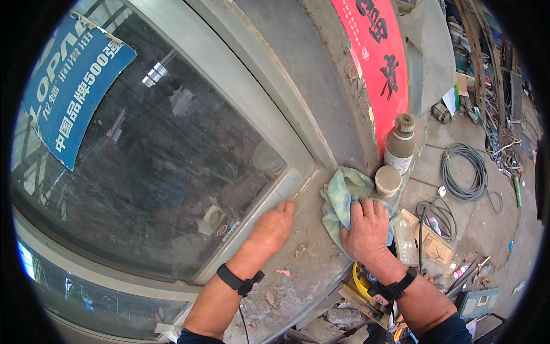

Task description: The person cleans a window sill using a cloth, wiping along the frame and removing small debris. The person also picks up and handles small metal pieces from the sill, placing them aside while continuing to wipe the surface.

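Note:
My left hand (pixel 275 223) reaches to the metal window frame (pixel 296 182), fingertips at the lower rail by the sill; whether something small is between its fingers cannot be told. On the dusty sill (pixel 296 266), my right hand (pixel 368 228) rests on a crumpled green and blue cloth (pixel 347 189), its fingers pressed into the folds. Just beyond the cloth stand a small round lidded tub (pixel 388 180) and a dirty plastic bottle (pixel 400 144) with a cap. The dark window pane (pixel 163 150) fills the left side, with a torn blue printed sheet (pixel 79 90) on it.
A red paper banner (pixel 382 64) with writing hangs on the wall. To the right, on the ground, lie a coiled grey cable (pixel 464 172), a wooden tray (pixel 434 245), a toolbox (pixel 478 302) and scattered tools. A yellow round object (pixel 362 279) sits below the sill's edge.

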A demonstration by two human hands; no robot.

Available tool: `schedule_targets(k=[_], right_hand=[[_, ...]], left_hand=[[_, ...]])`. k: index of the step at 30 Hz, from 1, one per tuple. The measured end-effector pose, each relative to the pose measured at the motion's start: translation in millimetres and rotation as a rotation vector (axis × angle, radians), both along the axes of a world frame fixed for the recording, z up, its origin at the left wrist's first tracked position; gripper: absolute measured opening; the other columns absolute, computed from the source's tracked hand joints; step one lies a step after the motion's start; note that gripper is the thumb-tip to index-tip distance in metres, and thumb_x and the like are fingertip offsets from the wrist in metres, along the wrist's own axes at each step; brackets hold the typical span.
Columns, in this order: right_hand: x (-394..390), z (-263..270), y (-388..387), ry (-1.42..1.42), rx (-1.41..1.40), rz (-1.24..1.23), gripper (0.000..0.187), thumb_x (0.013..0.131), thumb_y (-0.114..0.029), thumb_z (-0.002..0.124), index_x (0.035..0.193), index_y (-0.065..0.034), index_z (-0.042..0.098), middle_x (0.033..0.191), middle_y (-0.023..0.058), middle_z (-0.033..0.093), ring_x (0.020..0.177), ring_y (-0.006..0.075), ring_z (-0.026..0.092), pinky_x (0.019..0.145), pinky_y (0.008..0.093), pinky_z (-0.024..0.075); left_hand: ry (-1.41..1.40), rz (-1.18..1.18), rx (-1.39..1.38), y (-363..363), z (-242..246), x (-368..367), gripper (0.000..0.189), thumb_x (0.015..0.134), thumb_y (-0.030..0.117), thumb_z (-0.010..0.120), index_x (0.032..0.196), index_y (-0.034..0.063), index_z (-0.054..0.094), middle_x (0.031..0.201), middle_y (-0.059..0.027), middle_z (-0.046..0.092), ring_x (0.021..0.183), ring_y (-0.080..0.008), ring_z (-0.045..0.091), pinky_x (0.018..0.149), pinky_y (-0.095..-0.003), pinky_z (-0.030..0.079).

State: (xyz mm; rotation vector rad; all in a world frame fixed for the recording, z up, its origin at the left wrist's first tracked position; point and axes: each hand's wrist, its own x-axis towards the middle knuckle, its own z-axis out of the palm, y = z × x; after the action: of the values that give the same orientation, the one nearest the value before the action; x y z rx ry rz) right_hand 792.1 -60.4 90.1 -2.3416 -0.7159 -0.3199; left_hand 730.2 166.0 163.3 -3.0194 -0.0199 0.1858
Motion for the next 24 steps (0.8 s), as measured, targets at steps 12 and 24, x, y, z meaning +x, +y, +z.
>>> schedule_targets(k=[12, 24], right_hand=[[0, -2, 2, -0.018, -0.007, -0.020, 0.048, 0.065, -0.020, 0.079, 0.106, -0.0042, 0.060, 0.119, 0.0149, 0.056, 0.107, 0.0350, 0.051, 0.089, 0.0468, 0.0398], [0, -4, 4, -0.046, -0.017, -0.029, 0.046, 0.066, -0.019, 0.078, 0.104, -0.0043, 0.059, 0.115, 0.0151, 0.056, 0.105, 0.0357, 0.052, 0.088, 0.0469, 0.0402]], left_hand=[[-0.056, 0.078, -0.161, 5, 12, -13, 0.027, 0.070, -0.014, 0.056, 0.095, -0.0035, 0.055, 0.096, -0.0266, 0.064, 0.096, -0.0480, 0.064, 0.082, -0.0512, 0.052], [0.012, -0.057, -0.129, -11, -12, -27, 0.010, 0.080, -0.002, 0.059, 0.089, -0.0022, 0.063, 0.092, -0.0250, 0.066, 0.085, -0.0469, 0.068, 0.073, -0.0519, 0.056]])
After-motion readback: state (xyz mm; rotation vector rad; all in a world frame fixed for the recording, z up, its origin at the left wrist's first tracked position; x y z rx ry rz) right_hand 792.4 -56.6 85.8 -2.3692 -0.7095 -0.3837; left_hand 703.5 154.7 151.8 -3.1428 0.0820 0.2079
